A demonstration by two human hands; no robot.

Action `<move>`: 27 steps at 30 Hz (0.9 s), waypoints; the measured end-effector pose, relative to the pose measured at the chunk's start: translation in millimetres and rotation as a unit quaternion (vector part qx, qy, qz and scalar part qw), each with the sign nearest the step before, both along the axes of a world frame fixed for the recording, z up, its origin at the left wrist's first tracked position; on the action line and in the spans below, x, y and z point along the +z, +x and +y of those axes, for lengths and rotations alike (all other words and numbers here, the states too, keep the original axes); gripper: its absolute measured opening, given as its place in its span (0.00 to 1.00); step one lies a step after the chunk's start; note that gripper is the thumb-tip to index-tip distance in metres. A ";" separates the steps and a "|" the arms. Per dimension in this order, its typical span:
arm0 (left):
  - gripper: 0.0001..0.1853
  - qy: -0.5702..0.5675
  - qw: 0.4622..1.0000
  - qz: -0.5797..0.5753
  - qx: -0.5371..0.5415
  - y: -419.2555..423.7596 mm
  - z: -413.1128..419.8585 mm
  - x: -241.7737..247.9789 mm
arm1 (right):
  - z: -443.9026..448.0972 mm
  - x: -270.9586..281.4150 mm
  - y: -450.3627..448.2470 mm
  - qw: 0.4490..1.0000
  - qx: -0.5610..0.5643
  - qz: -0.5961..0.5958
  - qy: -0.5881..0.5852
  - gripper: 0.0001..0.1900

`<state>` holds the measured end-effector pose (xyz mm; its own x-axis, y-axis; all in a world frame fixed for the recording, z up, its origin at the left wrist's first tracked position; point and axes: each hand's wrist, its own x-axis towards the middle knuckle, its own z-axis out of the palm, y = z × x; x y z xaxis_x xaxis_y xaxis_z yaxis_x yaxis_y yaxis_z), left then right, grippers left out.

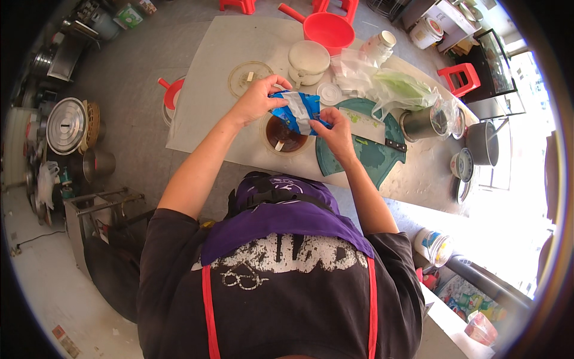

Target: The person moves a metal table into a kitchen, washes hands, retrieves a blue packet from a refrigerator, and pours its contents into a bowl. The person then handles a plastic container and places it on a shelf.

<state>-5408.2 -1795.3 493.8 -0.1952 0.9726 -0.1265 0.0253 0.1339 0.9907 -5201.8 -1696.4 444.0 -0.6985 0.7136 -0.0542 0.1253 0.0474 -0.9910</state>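
Observation:
Between both hands, a blue plastic packet [297,111] with a pale band is held over a round tub of brown liquid [286,134]. My left hand [264,99] grips the packet's left end, and my right hand [333,134] pinches its lower right corner. A small white piece, perhaps a handle, shows at the near side of the tub. To the right, a cleaver [367,128] with green scraps on its blade lies on a round green cutting board [343,157]. Behind the packet stand a white lidded pot [308,60] and a small clear lid [328,93].
A clear round lid [237,83] lies at the table's left. Farther back are a red dipper [329,31] and stacked paper cups [381,44]. Bagged green vegetables [401,87], a metal pot [421,124] and bowls [462,165] stand to the right. Red stools [464,78] stand beyond the table.

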 end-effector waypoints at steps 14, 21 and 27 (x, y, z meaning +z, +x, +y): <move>0.25 0.040 0.996 -0.057 0.051 7.4 -0.6 -9.6 | -4.6 16.2 -8.0 0.997 0.065 -0.024 -0.046 0.13; 0.22 0.073 0.957 -0.239 0.146 16.9 0.6 -34.0 | -4.7 16.1 -9.0 0.997 0.069 -0.030 -0.029 0.12; 0.14 0.064 0.937 -0.281 0.200 24.2 4.9 -36.8 | -7.9 8.8 -10.3 0.997 0.064 -0.032 -0.031 0.13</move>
